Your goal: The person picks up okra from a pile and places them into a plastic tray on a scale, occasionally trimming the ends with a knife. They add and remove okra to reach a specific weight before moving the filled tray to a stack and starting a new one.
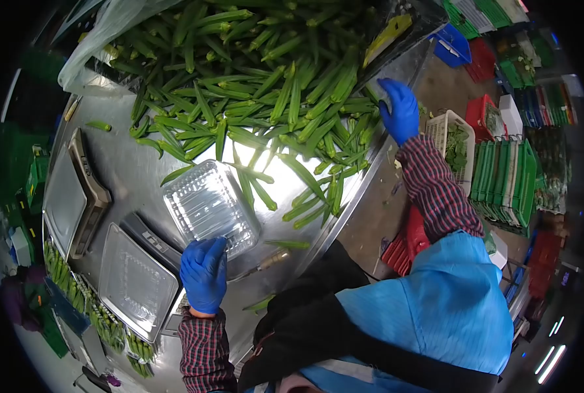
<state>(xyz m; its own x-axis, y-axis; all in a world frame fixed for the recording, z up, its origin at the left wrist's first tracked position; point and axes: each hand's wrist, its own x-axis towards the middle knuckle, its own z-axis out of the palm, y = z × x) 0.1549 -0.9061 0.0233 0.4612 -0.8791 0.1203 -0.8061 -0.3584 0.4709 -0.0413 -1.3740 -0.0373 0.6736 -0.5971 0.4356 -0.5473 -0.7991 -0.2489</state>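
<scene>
My left hand [204, 274], in a blue glove, holds the near edge of a clear plastic tray [210, 203] with its fingers closed on the rim. The tray looks empty and sits tilted on the metal table [131, 157]. Beyond it spreads a large heap of green okra [253, 85], with loose pods reaching beside the tray. My right hand [400, 110], also gloved in blue, is at the right edge of the heap, fingers apart, with nothing seen in it.
Two scales stand at the left, one bearing a clear tray [138, 281]. A knife [266, 263] lies near the front edge. Packed okra [102, 321] lines the lower left. At right are a white basket [452, 147] and green crates [502, 180].
</scene>
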